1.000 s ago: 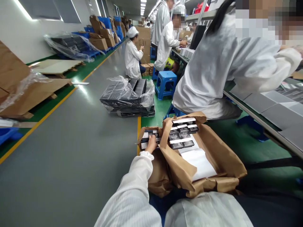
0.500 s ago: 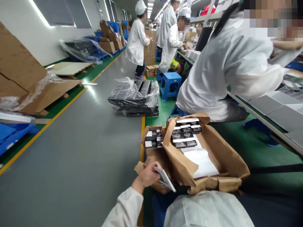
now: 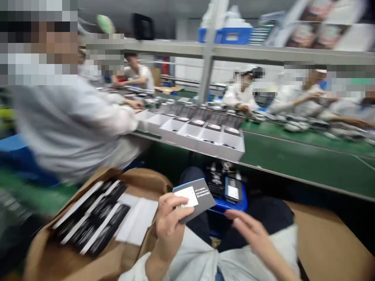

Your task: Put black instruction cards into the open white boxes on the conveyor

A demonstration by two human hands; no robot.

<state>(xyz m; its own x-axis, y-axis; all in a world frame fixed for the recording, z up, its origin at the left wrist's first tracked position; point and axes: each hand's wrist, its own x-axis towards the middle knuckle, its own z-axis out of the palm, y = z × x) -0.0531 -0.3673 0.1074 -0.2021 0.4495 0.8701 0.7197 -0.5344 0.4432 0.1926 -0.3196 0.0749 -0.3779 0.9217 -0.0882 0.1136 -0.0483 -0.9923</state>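
My left hand point(image 3: 172, 216) is closed around a dark grey product registration card point(image 3: 202, 199) with a white patch and white print. It may be several cards together; blur hides the edges. To the right of it, my right hand point(image 3: 252, 232) is held up with fingers stretched and nothing in them. A blue bin point(image 3: 243, 205) between my knees holds black packs point(image 3: 233, 190). On my left stands an open cardboard box point(image 3: 114, 265) lined with brown paper. Rows of black packs with white bands point(image 3: 93, 218) and white sheets point(image 3: 139, 218) lie inside it.
A green workbench point(image 3: 281, 156) runs across in front of me. Along its near edge sits a row of open white boxes point(image 3: 205, 142). A co-worker in a white coat point(image 3: 67, 121) sits close on my left. More cardboard point(image 3: 331, 238) lies at my right side.
My view has swung right from the aisle to the workbench. My left hand has brought the card from beside the cardboard box to in front of me, and my right hand has come into view.
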